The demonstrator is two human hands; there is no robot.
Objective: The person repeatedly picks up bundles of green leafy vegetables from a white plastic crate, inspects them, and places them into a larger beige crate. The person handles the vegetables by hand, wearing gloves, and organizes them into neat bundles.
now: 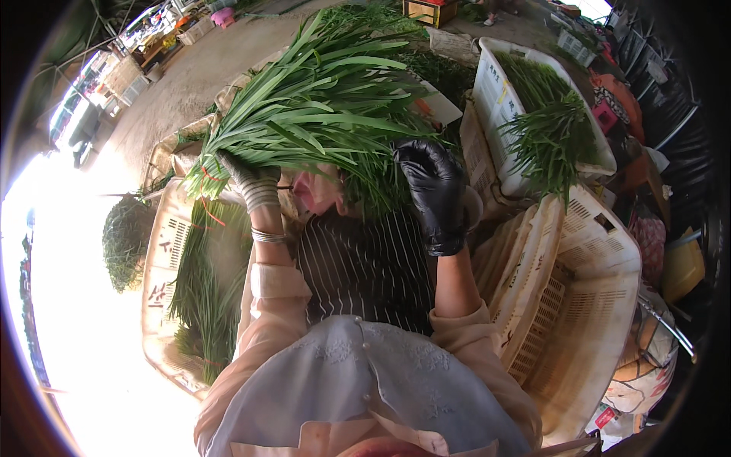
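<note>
A large bunch of long green leaves (308, 108), apparently garlic chives, lies across in front of me, its stem ends to the left. My left hand (251, 177), in a grey glove, is closed around the stems from below. A red tie (207, 197) hangs loose-looking by the stem ends. My right hand (431, 188), in a black glove, is at the leafy side of the bunch, fingers curled; whether they pinch any leaf cannot be told. Below the bunch is my striped black apron (365, 268).
At my left, a pale plastic crate (157, 285) holds more green bunches. A white crate (497, 108) of greens stands at the upper right. Stacked crates (599, 308) are close by my right arm. A netted green bundle (125, 243) sits beyond the left crate.
</note>
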